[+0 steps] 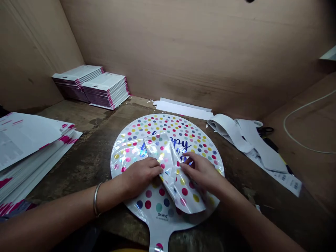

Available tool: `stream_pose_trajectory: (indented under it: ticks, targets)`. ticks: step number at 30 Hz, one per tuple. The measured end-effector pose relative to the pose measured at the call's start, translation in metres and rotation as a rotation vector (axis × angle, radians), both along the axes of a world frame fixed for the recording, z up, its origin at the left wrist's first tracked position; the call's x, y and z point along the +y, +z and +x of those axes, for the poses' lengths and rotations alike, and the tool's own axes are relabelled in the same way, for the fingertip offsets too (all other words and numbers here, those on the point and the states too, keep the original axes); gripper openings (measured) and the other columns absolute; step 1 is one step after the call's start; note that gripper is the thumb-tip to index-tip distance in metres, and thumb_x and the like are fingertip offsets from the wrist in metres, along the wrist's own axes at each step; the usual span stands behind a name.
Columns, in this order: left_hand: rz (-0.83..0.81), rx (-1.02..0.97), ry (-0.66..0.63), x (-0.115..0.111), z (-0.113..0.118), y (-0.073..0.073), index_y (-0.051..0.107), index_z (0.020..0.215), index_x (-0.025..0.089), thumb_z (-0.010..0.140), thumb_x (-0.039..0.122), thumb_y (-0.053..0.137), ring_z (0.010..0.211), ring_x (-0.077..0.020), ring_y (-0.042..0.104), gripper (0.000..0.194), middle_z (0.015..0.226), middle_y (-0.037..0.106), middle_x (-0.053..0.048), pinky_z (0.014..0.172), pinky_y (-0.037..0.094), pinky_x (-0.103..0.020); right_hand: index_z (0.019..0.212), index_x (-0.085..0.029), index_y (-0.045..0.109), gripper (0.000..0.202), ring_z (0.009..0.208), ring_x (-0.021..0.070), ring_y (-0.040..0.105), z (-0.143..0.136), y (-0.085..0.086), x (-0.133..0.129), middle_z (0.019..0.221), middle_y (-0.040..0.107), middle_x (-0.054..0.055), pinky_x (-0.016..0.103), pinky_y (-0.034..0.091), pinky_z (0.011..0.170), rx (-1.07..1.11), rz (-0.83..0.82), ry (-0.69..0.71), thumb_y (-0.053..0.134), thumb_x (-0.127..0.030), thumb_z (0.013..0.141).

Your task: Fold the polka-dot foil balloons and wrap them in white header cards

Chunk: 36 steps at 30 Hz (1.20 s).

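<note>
Bending over the desk (105, 134), we have the round dotted foil balloon (168, 122) flat in front of us, its neck towards us. A folded dotted foil piece (183, 189) lies on top, between our hands. Our left hand (143, 175) touches its left edge, fingers curled; we cannot tell whether they grip. Our right hand (201, 171) touches its right edge, fingers bent and partly open. White paper strips (236, 134) lie to the right.
</note>
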<state>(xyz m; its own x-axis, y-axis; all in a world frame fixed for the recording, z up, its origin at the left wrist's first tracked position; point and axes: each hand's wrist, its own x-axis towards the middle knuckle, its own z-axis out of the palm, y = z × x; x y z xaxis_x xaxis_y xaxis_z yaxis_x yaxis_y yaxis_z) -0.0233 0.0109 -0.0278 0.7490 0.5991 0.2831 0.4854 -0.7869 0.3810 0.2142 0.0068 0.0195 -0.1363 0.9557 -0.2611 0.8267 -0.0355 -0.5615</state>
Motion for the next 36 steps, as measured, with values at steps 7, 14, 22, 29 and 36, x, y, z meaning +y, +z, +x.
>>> stream_pose_trajectory:
  ticks: [7, 14, 22, 29, 36]
  targets:
    - [-0.115, -0.096, -0.110, 0.000, -0.013, -0.003, 0.062, 0.103, 0.017, 0.088, 0.010, 0.044, 0.112, -0.0189, 0.054, 0.024, 0.110, 0.062, -0.008, 0.093, 0.045, -0.029, 0.138, -0.031, 0.040, 0.064, 0.114, 0.0261, 0.048, 0.018, -0.012, -0.046, 0.144, 0.040, -0.002, 0.047, 0.040, 0.096, -0.219, 0.299, 0.592, 0.050, -0.012, 0.078]
    - [0.007, 0.023, -0.025, -0.013, -0.013, 0.005, 0.063, 0.099, 0.022, 0.085, 0.016, 0.053, 0.105, -0.0232, 0.052, 0.019, 0.107, 0.065, -0.003, 0.094, 0.040, -0.039, 0.116, -0.026, 0.062, 0.039, 0.092, 0.0217, 0.056, 0.011, -0.031, -0.040, 0.122, 0.063, 0.001, 0.042, 0.046, 0.083, -0.066, 0.400, 0.462, 0.044, -0.012, 0.085]
    - [0.013, 0.075, 0.014, -0.020, -0.006, 0.006, 0.060, 0.114, 0.027, 0.086, 0.020, 0.053, 0.114, -0.0254, 0.046, 0.029, 0.113, 0.063, -0.003, 0.100, 0.033, -0.043, 0.129, -0.021, 0.051, 0.052, 0.104, 0.0206, 0.056, 0.007, -0.033, -0.039, 0.117, 0.061, 0.009, 0.037, 0.048, 0.089, 0.037, 0.417, 0.400, 0.048, -0.008, 0.079]
    - [0.025, 0.178, -0.183, -0.009, -0.002, 0.018, 0.057, 0.121, 0.035, 0.083, 0.022, 0.056, 0.112, -0.0275, 0.049, 0.040, 0.126, 0.051, -0.009, 0.099, 0.034, -0.047, 0.117, -0.024, 0.062, 0.037, 0.100, 0.0202, 0.060, 0.002, -0.031, -0.040, 0.115, 0.056, 0.010, 0.032, 0.050, 0.083, -0.021, 0.393, 0.397, 0.055, -0.018, 0.082]
    - [-0.073, -0.093, 0.023, -0.020, -0.011, 0.006, 0.058, 0.112, 0.019, 0.082, 0.014, 0.052, 0.111, -0.0217, 0.051, 0.031, 0.118, 0.057, -0.010, 0.097, 0.040, -0.037, 0.113, -0.025, 0.065, 0.038, 0.108, 0.0213, 0.057, 0.004, -0.040, -0.040, 0.121, 0.058, 0.009, 0.035, 0.047, 0.091, -0.005, 0.413, 0.357, 0.050, -0.012, 0.081]
